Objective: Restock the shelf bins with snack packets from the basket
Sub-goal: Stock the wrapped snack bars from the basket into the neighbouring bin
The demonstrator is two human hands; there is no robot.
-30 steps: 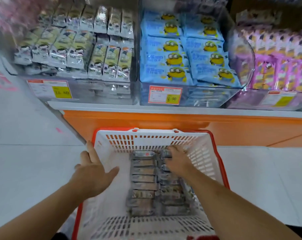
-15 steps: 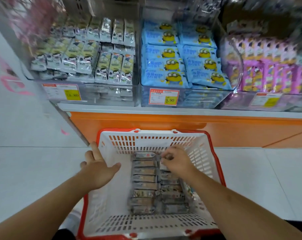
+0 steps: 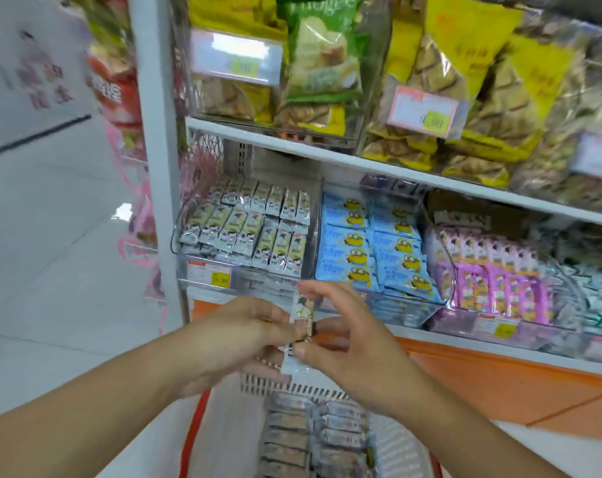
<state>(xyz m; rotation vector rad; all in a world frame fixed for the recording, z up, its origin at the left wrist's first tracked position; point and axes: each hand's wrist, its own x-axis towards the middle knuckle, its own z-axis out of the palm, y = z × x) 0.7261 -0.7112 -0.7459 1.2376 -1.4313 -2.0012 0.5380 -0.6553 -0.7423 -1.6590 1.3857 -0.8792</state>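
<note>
Head view shows us pinching one packet [image 3: 301, 326] upright in both hands, left [image 3: 237, 336] and right [image 3: 344, 336], above the basket [image 3: 278, 386]; next we must slot it into the matching bin [image 3: 247, 232].

Two hands are up: left hand [image 3: 237, 334] at seven o'clock, right hand [image 3: 347, 339] at five o'clock, sharing one upright snack packet [image 3: 301, 326]. One basket [image 3: 327, 386] sits at six o'clock, with two rows of packets inside. Toward twelve o'clock, two shelves show; the lower carries four clear bins, and six price tags are visible.
</note>
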